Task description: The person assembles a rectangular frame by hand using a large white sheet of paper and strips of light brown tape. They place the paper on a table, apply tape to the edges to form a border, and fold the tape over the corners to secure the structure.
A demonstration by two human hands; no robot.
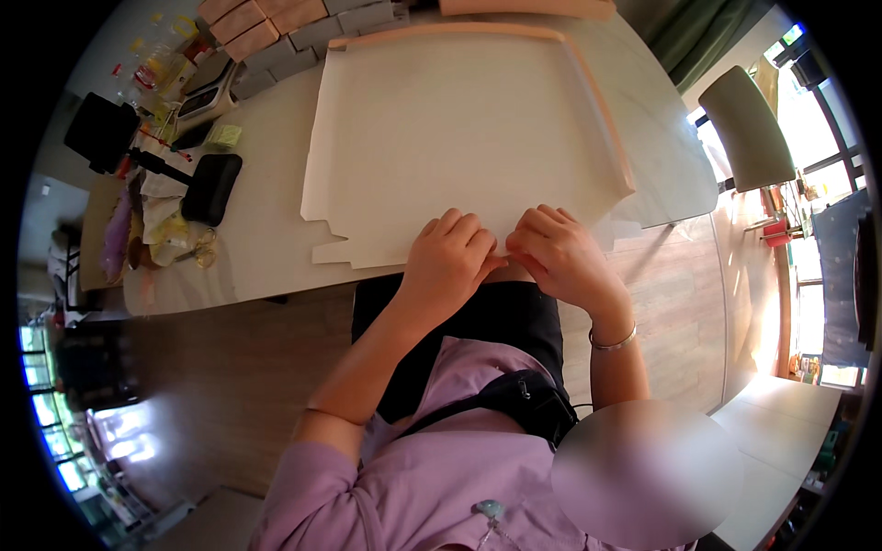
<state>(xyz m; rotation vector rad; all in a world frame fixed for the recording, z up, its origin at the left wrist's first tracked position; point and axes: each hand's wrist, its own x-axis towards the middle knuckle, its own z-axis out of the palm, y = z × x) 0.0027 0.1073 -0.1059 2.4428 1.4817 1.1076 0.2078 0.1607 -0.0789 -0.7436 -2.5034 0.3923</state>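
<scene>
A large sheet of cardboard [459,129], white on its upper face, lies flat on the table in front of me. It looks like an unfolded box blank. Its far and right edges are turned up and show a peach-coloured outer side, while notched flaps stick out at the near corners. My left hand [446,257] is closed on the near edge, fingers curled over it and thumb below. Close beside it on the right, my right hand [565,257] pinches the same edge. Both sets of fingers partly hide the cardboard between them.
Peach and grey boxes [262,37] are stacked at the far left of the pale table [266,184]. Nearer on that side are a black stand [211,188], plastic bottles [156,69] and a clutter of small packets. A chair [749,129] stands beyond the right end.
</scene>
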